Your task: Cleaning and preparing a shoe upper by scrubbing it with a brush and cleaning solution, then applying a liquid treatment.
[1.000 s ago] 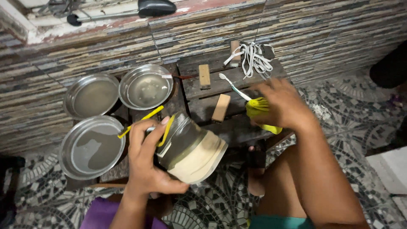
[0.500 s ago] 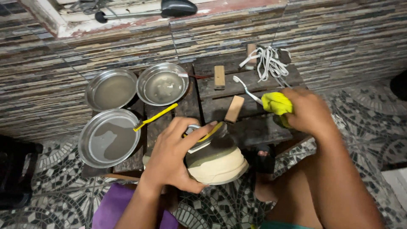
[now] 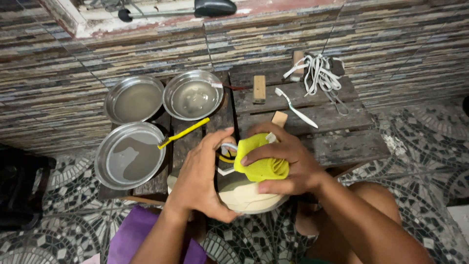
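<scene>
Left hand (image 3: 200, 178) wraps the side of a cream-soled shoe (image 3: 244, 195), fingers closed around its edge, thumb up near the top. The shoe is tipped so the pale rubber sole faces out and down; a bit of dark upper and a yellow lace loop show between the two hands. Right hand (image 3: 288, 164) presses a bright yellow folded cloth (image 3: 259, 161) onto the shoe, fingers curled over the cloth and gripping it. The shoe sits at the near edge of the dark weathered wooden tabletop (image 3: 342, 142), directly under both sets of fingers.

Just beyond the left fingers: a yellow-handled small brush (image 3: 183, 133), bristle end resting on the rim of the nearest round steel pan of water (image 3: 129, 155). Farther out, two more round steel pans (image 3: 134, 99) (image 3: 193, 94), side by side. Beyond the right fingers: a small tan wooden block (image 3: 279, 118), a white toothbrush (image 3: 295, 107), a second wooden block (image 3: 259, 88), and a bundle of white laces (image 3: 320, 73). Purple cloth (image 3: 141, 239) lies on the patterned tile floor (image 3: 430, 151) below the left wrist. The hands hide most of the shoe's upper.
</scene>
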